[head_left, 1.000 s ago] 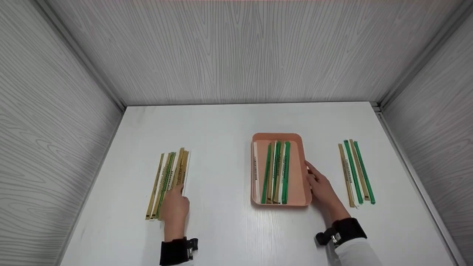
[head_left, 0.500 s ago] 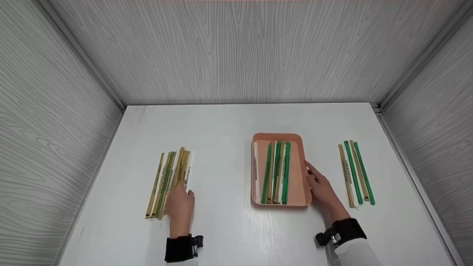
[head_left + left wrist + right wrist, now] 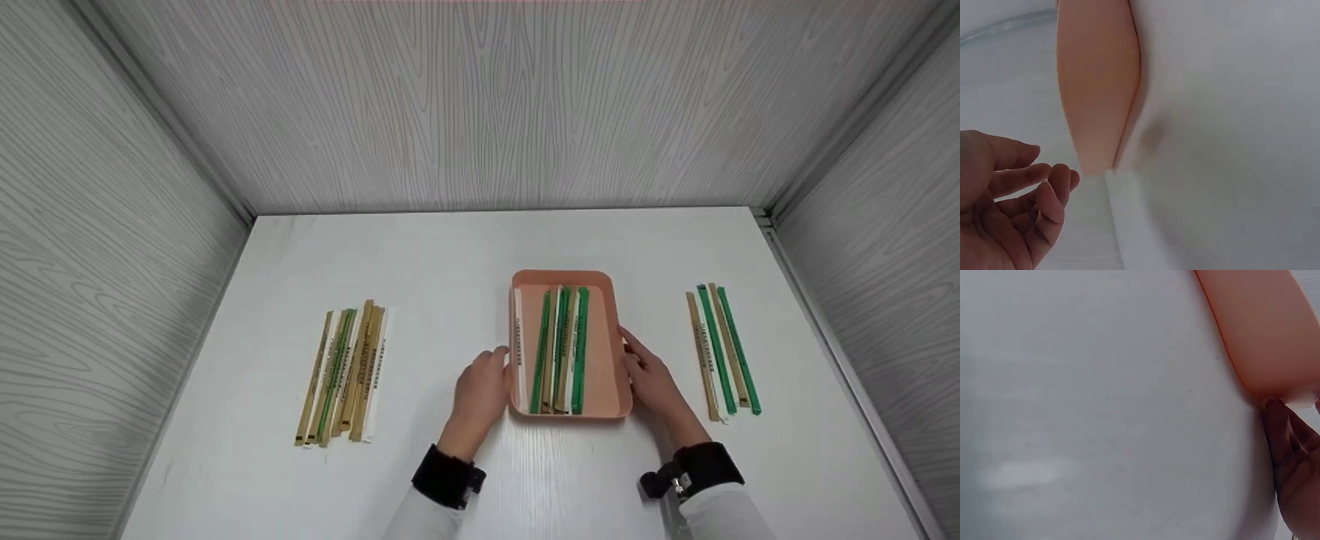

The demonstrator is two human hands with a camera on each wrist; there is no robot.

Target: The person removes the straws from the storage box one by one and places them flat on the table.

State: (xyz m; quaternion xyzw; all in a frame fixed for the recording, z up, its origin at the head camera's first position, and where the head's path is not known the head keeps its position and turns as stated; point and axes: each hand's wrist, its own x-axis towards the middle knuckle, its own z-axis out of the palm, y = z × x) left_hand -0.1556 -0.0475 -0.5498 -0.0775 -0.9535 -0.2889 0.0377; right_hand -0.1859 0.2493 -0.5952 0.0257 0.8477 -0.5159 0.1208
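A pink rectangular tray (image 3: 604,367) lies between my hands in the head view, with several slim wrapped straws (image 3: 557,352) in green, brown and white side by side in it. At its left wall is my left hand (image 3: 481,390). The left wrist view has that hand's fingers (image 3: 1044,185) loosely bent, apart from the tray wall (image 3: 1098,84), with nothing held. My right hand (image 3: 660,386) rests against the tray's right outer wall. In the right wrist view its fingertips (image 3: 1276,410) touch the wall's lower edge; part of this hand is out of frame.
A bunch of wrapped straws (image 3: 345,375) lies on the white table (image 3: 442,285) at left. Another small group of wrapped straws (image 3: 724,352) lies right of the tray. Grey wood-grain panels (image 3: 480,105) stand behind and on both sides.
My left hand has left the straws on the left and moved right to the tray's left side. Those straws shifted slightly and now lie uncovered. The right hand and tray stay put.
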